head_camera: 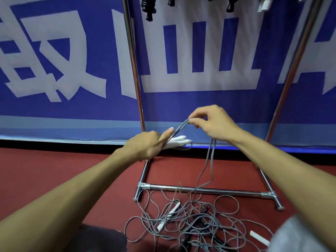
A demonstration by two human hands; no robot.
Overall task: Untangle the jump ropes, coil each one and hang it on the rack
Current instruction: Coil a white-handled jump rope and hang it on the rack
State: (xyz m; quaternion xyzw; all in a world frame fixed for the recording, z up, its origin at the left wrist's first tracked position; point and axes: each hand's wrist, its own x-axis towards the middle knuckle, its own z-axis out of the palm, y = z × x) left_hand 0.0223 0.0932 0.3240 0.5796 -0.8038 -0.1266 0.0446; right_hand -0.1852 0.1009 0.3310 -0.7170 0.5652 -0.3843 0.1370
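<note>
Even, fairly bright light — glare on rack (203,190) bar; wide-angle bend at edges, slight blur.

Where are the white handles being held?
In the head view, the white plastic handles stick out of the left hand, just right of the rack's shiny left metal post.

The top edge crops the rack (133,70) and hanging black handles (149,8).

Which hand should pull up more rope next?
Probably the right hand: it only pinches the grey rope, whose strands hang from it to the tangled pile. The left hand is busy gripping the white handles.
</note>
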